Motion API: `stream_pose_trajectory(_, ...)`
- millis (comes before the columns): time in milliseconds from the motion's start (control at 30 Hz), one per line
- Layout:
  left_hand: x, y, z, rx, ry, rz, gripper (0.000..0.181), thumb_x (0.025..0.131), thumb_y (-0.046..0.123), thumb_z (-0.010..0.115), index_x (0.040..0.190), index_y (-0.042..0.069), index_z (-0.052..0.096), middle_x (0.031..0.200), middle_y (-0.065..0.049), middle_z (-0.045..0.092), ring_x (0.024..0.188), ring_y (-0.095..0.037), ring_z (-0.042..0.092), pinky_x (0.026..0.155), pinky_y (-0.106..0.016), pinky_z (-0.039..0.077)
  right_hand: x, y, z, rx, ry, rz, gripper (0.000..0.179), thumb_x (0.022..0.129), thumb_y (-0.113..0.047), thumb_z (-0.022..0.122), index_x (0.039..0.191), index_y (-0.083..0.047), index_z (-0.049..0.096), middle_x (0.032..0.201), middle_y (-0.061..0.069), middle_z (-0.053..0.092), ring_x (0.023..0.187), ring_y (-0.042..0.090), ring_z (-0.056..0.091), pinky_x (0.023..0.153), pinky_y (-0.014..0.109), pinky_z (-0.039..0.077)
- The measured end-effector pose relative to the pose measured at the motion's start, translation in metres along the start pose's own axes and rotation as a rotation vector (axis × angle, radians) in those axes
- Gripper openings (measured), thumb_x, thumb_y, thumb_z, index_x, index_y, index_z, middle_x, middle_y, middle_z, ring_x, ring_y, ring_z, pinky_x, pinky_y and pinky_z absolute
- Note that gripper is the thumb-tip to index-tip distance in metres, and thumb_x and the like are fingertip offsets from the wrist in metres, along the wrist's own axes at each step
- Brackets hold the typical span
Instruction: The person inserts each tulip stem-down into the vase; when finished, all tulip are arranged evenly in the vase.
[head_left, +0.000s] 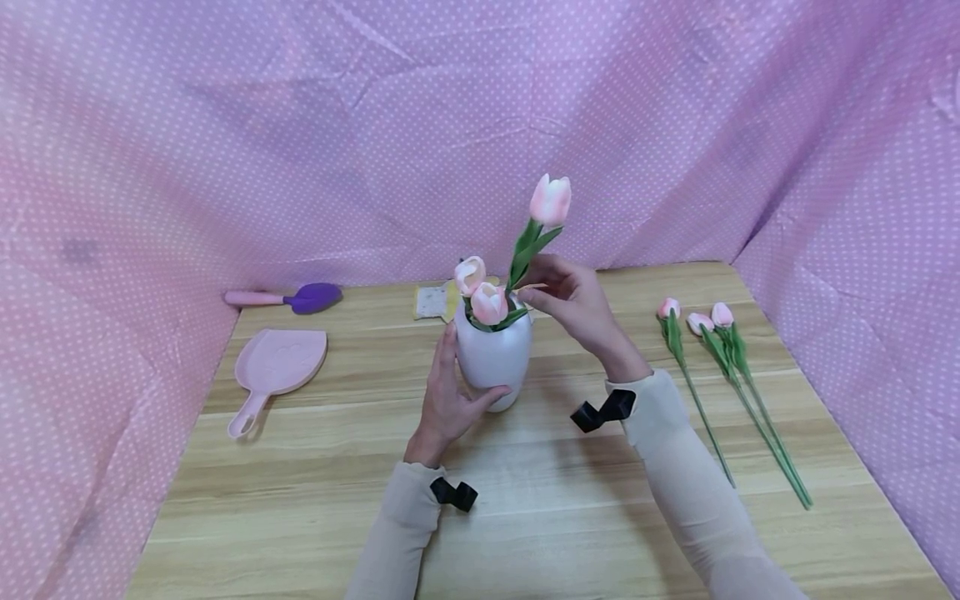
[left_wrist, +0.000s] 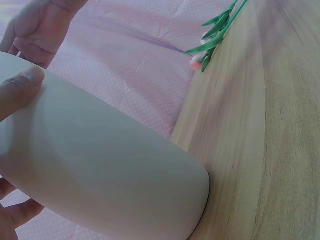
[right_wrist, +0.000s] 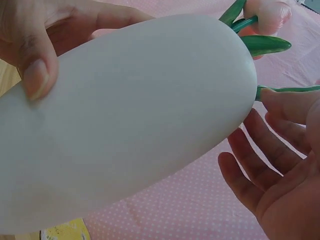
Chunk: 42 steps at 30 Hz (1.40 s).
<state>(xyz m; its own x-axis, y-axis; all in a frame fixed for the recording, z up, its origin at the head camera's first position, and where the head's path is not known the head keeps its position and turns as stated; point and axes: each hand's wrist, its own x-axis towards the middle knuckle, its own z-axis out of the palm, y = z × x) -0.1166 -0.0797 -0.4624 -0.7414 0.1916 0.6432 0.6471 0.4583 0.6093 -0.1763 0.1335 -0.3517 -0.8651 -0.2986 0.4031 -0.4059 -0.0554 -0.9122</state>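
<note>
A white vase (head_left: 495, 358) stands on the wooden table, and my left hand (head_left: 448, 402) grips its side, thumb across the front. Two pale pink tulips (head_left: 489, 303) sit low in its mouth. A third pink tulip (head_left: 551, 200) rises tall above the rim, leaning right. My right hand (head_left: 573, 304) pinches that tulip's green stem right at the vase mouth. In the right wrist view the thumb lies on the stem (right_wrist: 295, 89) while the other fingers (right_wrist: 260, 160) spread beside the vase. The stem's lower end is hidden inside the vase.
Several loose tulips (head_left: 712, 333) lie on the table (head_left: 525, 517) at the right. A pink dustpan-shaped scoop (head_left: 281, 361) and a purple trowel (head_left: 313, 298) with a pink handle lie at the left. Behind the vase is a yellow-and-white packet (head_left: 432, 302). Pink dotted cloth (head_left: 420, 150) hangs around the table.
</note>
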Motion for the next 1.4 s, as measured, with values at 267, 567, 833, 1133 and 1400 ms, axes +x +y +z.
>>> stream_pose_trajectory(267,0.000,-0.003,0.001,-0.024,0.016,0.038,0.108,0.083,0.049,0.073,0.160,0.015,0.007,0.154,-0.030,0.034,0.138,-0.048,0.043,0.111,-0.063,0.043,0.000,-0.001,0.001,0.018,0.074,0.021,0.030,0.088,0.013,0.064,0.116,0.005,0.064,0.094,-0.017,0.075,0.091,0.001,0.070,0.083,0.017,0.058)
stream_pose_trajectory(567,0.002,-0.003,0.001,-0.028,0.016,0.046,0.115,0.078,0.038,0.085,0.160,0.015,0.008,0.153,-0.029,0.035,0.137,-0.047,0.044,0.109,-0.063,0.044,-0.007,0.006,-0.013,0.060,0.145,0.053,0.034,0.090,0.008,0.066,0.123,0.010,0.058,0.095,-0.012,0.076,0.092,0.005,0.071,0.084,0.020,0.059)
stream_pose_trajectory(833,0.001,-0.002,0.001,-0.024,0.017,0.038,0.111,0.081,0.047,0.078,0.160,0.015,0.008,0.153,-0.030,0.034,0.137,-0.047,0.044,0.109,-0.063,0.044,-0.019,0.005,-0.036,0.132,0.240,0.057,0.034,0.092,0.012,0.060,0.111,-0.016,0.068,0.094,-0.007,0.077,0.089,0.007,0.073,0.082,0.022,0.061)
stream_pose_trajectory(1133,0.001,-0.004,0.001,-0.025,0.034,0.060,0.107,0.083,0.052,0.073,0.160,0.013,0.010,0.152,-0.031,0.035,0.135,-0.048,0.045,0.108,-0.064,0.045,-0.034,0.007,-0.069,0.187,0.309,0.000,0.027,0.093,0.009,0.060,0.112,-0.009,0.068,0.095,-0.001,0.077,0.088,0.011,0.074,0.077,0.024,0.063)
stream_pose_trajectory(1400,0.001,-0.005,0.002,-0.029,0.026,0.073,0.112,0.080,0.042,0.081,0.161,0.017,0.007,0.153,-0.029,0.035,0.137,-0.046,0.044,0.109,-0.063,0.045,-0.051,0.011,-0.102,0.211,0.392,0.010,0.023,0.094,0.009,0.060,0.113,-0.003,0.066,0.094,0.002,0.077,0.087,0.013,0.074,0.072,0.025,0.063)
